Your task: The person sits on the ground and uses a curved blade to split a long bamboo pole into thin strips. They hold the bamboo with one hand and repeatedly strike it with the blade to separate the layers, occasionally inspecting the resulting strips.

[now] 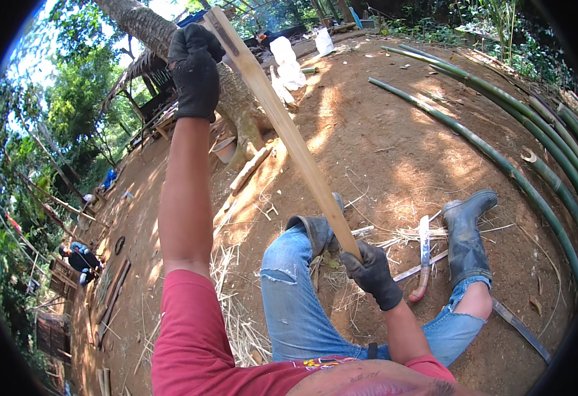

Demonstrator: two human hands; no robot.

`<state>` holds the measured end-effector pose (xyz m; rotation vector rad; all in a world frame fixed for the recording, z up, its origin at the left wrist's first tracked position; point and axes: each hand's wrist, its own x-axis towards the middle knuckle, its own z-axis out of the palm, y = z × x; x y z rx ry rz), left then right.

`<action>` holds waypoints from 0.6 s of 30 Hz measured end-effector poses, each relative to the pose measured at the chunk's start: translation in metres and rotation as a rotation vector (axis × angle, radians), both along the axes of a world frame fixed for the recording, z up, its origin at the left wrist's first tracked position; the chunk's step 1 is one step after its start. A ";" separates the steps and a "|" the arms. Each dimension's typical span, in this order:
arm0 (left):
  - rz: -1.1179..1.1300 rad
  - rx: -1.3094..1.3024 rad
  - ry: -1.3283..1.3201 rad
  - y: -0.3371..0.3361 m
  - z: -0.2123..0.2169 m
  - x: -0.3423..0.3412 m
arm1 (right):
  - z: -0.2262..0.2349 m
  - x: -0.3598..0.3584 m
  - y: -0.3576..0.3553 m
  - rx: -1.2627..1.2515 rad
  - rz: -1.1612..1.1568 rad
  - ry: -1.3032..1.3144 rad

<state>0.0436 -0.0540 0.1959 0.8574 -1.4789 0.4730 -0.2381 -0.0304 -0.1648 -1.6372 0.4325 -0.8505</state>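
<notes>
A long, pale split bamboo slat [289, 135] runs slantwise from upper left to the middle, with a dark patch near its upper end. My left hand [195, 72], in a black glove, is raised with fingers curled at the slat's top edge. Lower down, my right hand [373, 272], gloved too, is wrapped round the slat's near end. On the ground between my legs lies a machete [425, 244] with a reddish handle, among thin bamboo shavings [401, 234].
Green bamboo poles [487, 148] lie along the right. A long flat grey strip [521, 330] rests beside my rubber boot [468, 231]. Ahead stand a tree trunk [239, 105] and white sacks [287, 63]. Another person [83, 261] is far left, near wooden planks [112, 297].
</notes>
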 end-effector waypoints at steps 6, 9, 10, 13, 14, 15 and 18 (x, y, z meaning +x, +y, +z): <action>-0.157 0.133 0.296 0.002 0.011 0.010 | -0.001 0.000 -0.002 0.005 0.007 0.002; -0.143 0.225 0.262 -0.003 0.008 0.007 | -0.001 -0.001 -0.002 0.011 0.006 0.009; -0.095 0.199 0.209 -0.002 0.008 0.006 | 0.000 0.000 -0.001 0.009 0.006 0.011; 0.019 0.139 0.072 0.001 0.011 0.001 | 0.002 -0.001 0.000 -0.005 0.026 0.008; 0.040 0.130 0.039 0.002 0.012 0.001 | 0.003 -0.001 0.000 -0.012 0.022 0.011; 0.061 0.122 0.006 0.003 0.013 0.000 | 0.003 -0.001 0.000 -0.020 0.019 0.013; -0.018 0.100 -0.018 0.001 0.013 0.010 | 0.001 -0.001 0.000 -0.015 0.022 -0.003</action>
